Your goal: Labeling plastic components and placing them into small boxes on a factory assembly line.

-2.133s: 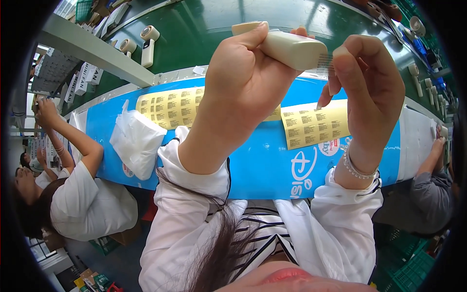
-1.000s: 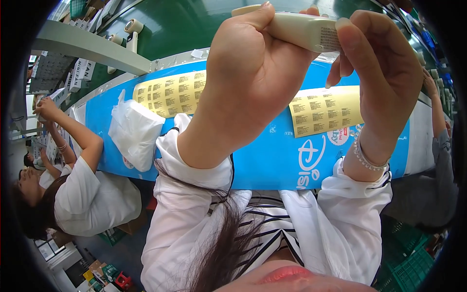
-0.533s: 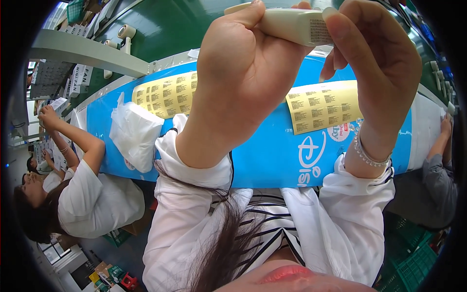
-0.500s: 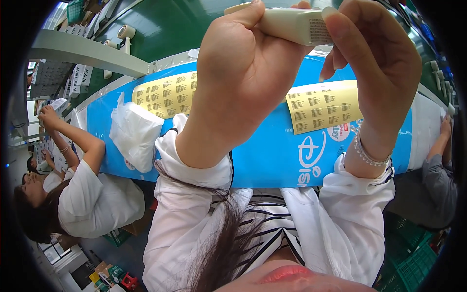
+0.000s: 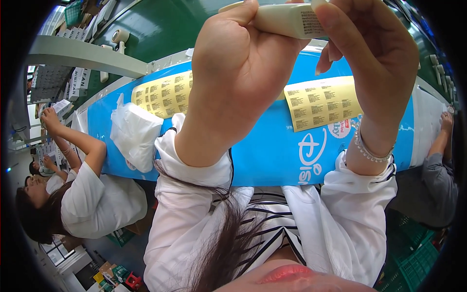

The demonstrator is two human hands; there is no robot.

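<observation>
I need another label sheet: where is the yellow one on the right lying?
In the head view the yellow label sheet lies on the blue board, right of centre, just behind the right hand and its beaded bracelet.

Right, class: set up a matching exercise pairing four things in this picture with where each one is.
Things:
1. cream tube
2. white plastic bag
3. beaded bracelet
4. right-side yellow label sheet

Places:
a. on the right wrist
b. on the blue surface, behind the right hand
c. held in both hands
d. on the blue surface, beside the left forearm

Pairs: 1-c, 2-d, 3-a, 4-b
</observation>
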